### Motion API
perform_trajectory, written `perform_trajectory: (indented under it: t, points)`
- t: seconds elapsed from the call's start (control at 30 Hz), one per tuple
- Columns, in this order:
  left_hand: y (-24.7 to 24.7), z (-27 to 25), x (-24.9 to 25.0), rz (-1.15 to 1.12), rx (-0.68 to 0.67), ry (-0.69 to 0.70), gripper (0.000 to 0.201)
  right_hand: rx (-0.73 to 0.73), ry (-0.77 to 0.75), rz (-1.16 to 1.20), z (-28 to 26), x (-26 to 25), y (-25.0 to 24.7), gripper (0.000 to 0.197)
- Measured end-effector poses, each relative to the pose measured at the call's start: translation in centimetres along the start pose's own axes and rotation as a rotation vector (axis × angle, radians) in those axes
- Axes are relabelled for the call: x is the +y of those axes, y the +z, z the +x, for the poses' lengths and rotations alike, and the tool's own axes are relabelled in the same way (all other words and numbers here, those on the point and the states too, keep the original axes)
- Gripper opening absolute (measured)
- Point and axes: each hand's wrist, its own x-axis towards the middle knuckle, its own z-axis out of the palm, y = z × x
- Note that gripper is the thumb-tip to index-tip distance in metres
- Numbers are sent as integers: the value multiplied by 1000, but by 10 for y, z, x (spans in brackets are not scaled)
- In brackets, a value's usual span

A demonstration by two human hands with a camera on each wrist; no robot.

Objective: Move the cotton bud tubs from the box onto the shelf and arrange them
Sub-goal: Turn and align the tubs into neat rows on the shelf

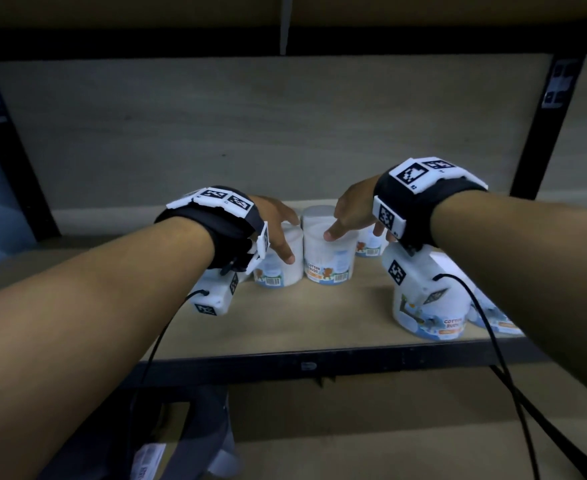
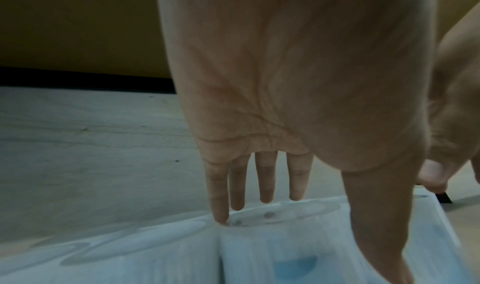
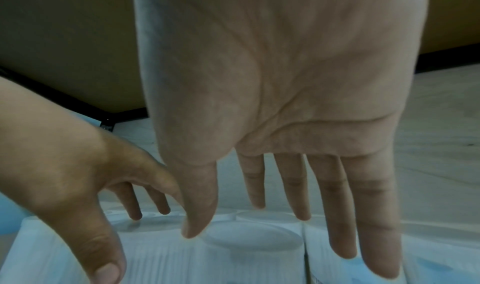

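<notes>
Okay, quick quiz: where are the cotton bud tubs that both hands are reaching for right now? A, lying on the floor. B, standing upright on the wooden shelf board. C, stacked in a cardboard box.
B: the cotton bud tubs stand upright on the wooden shelf board, with the left hand and right hand over them.

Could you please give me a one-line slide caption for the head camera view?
Both hands, left hand and right hand, reach with straight fingers over cotton bud tubs standing on the shelf.

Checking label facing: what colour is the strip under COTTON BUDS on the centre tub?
Orange, on the centre tub; head view.
</notes>
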Motion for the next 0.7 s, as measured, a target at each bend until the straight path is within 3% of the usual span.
perform_trajectory:
  t: [0.37, 0.7]
  points:
    - [8, 10, -13, -35, 5, 12, 84, -41, -15, 81, 37, -11, 11, 69]
    - [12, 9, -17, -82, 38, 76, 81, 48, -62, 108, 54, -5, 28, 66]
